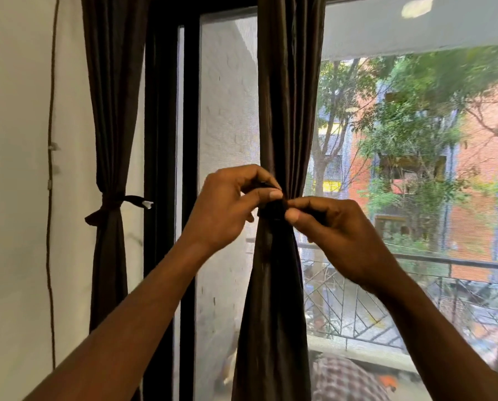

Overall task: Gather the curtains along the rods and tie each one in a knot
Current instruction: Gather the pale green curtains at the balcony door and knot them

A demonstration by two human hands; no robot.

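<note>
Two dark brown curtains hang at the window. The left curtain [111,111] is gathered against the wall and bound at mid-height by a dark tie band [117,202] with a white tip. The middle curtain [288,111] hangs bunched in front of the glass. At its waist a dark tie [272,209] wraps the bundle. My left hand [227,204] pinches the tie from the left, thumb and fingers curled on it. My right hand [337,233] pinches the tie's other end from the right. The rods are out of view above.
A black window frame [161,140] stands between the two curtains. A thin cable [50,169] runs down the white wall at left. Beyond the mesh screen are a balcony railing [415,285], trees and brick buildings. A checked cloth [346,377] lies low at right.
</note>
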